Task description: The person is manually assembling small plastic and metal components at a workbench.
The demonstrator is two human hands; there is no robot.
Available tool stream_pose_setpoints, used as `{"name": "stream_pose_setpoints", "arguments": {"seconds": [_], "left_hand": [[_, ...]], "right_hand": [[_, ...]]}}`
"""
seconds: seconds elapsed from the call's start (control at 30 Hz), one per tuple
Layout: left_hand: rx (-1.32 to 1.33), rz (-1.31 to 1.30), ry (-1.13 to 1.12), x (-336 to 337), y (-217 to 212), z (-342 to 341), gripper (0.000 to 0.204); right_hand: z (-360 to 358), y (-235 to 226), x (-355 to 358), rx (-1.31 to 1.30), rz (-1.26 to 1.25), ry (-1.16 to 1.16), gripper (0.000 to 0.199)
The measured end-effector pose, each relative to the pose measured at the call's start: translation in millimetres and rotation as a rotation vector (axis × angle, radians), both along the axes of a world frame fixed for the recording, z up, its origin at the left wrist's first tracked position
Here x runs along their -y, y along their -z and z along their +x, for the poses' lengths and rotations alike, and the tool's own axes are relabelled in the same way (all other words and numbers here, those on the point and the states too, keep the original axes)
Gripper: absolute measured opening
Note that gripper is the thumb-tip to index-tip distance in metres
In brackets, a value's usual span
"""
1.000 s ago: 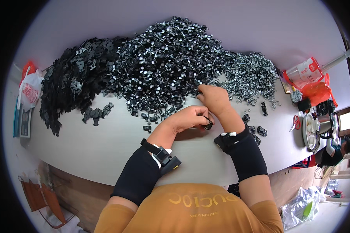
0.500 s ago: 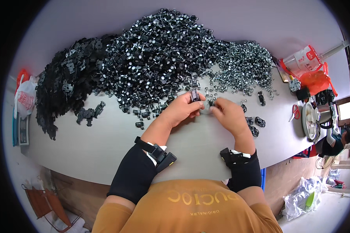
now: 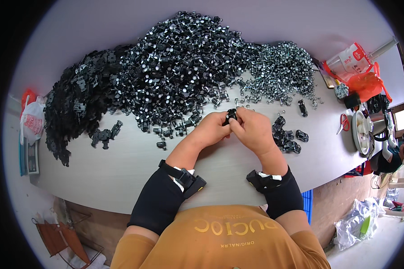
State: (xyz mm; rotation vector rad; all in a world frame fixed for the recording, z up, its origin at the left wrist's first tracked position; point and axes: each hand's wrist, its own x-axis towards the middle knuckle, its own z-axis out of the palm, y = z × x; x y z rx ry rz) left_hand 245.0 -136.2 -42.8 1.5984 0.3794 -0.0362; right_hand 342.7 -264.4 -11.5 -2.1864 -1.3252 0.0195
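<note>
My left hand (image 3: pixel 212 130) and my right hand (image 3: pixel 254 131) meet in front of the heaps, both closed on one small black toy car chassis (image 3: pixel 231 115). Fingers and thumbs cover much of it, so its finer details are hidden. Just right of my right hand lies a group of similar black chassis with wheels (image 3: pixel 292 146). Beyond my hands rises a large heap of black wheel-and-axle pieces (image 3: pixel 179 67). A smaller heap of silvery wheel-and-axle pieces (image 3: pixel 283 67) adjoins it on the right.
Flat black plastic parts (image 3: pixel 76 98) are heaped at the left, with a few loose ones (image 3: pixel 105 136) nearer. Red-handled scissors (image 3: pixel 344 123), a tray (image 3: pixel 360 132) and a red plastic bag (image 3: pixel 363 85) sit at the right edge. White bags (image 3: pixel 32 119) hang at the far left.
My right hand has moved left and a little up to meet my left hand. Both now grip the chassis, which my left hand held apart from the right before.
</note>
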Motion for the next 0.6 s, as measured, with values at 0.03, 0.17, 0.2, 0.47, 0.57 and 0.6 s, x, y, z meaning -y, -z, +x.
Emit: {"name": "stream_pose_setpoints", "arguments": {"seconds": [0.03, 0.17, 0.2, 0.47, 0.57, 0.6], "left_hand": [[-0.001, -0.001, -0.002, 1, 1, 0, 0.012], [0.02, -0.03, -0.019, 2, 6, 2, 0.012], [0.021, -0.017, -0.011, 1, 5, 1, 0.012], [0.041, -0.203, 0.088, 1, 16, -2, 0.011], [0.024, -0.16, 0.119, 5, 12, 2, 0.013], [0.033, -0.19, 0.142, 6, 8, 0, 0.015]], "right_hand": [[0, 1, 0, -0.001, -0.001, -0.002, 0.019], [-1, 3, 1, -0.071, 0.004, 0.043, 0.022], [-2, 2, 0, -0.121, 0.009, 0.04, 0.023], [5, -1, 6, -0.31, 0.182, -0.101, 0.024], [0, 7, 11, -0.394, 0.14, 0.01, 0.023], [2, 4, 17, -0.398, 0.147, -0.004, 0.023]]}}
